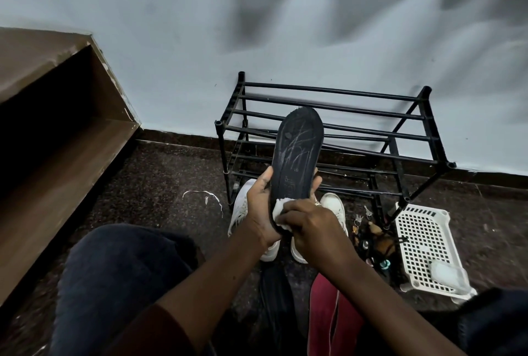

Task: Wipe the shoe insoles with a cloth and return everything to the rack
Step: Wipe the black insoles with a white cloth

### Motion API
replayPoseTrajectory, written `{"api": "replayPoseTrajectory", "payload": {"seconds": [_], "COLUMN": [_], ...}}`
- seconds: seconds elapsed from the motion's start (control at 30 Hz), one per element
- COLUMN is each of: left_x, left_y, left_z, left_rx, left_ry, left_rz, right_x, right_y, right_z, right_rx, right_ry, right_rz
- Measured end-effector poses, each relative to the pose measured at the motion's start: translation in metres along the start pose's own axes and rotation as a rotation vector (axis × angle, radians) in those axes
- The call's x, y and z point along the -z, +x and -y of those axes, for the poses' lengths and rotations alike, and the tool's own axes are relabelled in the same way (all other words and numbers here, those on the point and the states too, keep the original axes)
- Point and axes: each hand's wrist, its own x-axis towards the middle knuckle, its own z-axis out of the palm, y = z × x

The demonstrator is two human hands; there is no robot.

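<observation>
A black insole (297, 150) with pale scuff lines stands upright in front of me, toe end up. My left hand (261, 207) grips its lower half from the left, fingers wrapped behind. My right hand (310, 230) presses a small white cloth (278, 211) against the heel end. A pair of white sneakers (333, 207) sits on the dark floor just beyond my hands, partly hidden by them. The black metal shoe rack (371, 127) stands against the wall behind, its bars bare.
A white perforated plastic basket (425, 241) lies on the floor at right, with keys and small dark items (371, 235) beside it. A brown wooden shelf unit (57, 127) fills the left. A white lace (205, 195) lies on the floor. Red and black items (323, 313) rest between my knees.
</observation>
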Motion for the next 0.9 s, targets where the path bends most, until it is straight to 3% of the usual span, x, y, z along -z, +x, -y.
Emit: {"api": "replayPoseTrajectory", "payload": {"seconds": [0.23,0.43,0.6,0.77,0.9], "left_x": [-0.003,-0.002,-0.005,-0.003,0.003], "left_y": [-0.001,-0.002,-0.001,0.001,0.003], "left_z": [0.002,-0.003,-0.004,0.004,0.004], "left_rx": [0.054,0.003,0.012,0.066,0.065], "left_ry": [0.079,-0.028,0.023,0.083,0.111], "left_rz": [-0.044,0.023,0.002,-0.06,-0.013], "right_x": [0.002,-0.001,0.004,0.007,0.005], "right_y": [0.032,0.004,0.001,0.03,0.032], "right_z": [-0.005,0.01,0.005,0.01,0.002], "right_rx": [-0.142,-0.004,0.08,-0.078,-0.146], "right_ry": [-0.154,0.059,0.061,-0.022,-0.012], "right_rz": [-0.115,-0.053,-0.036,-0.211,-0.148]}}
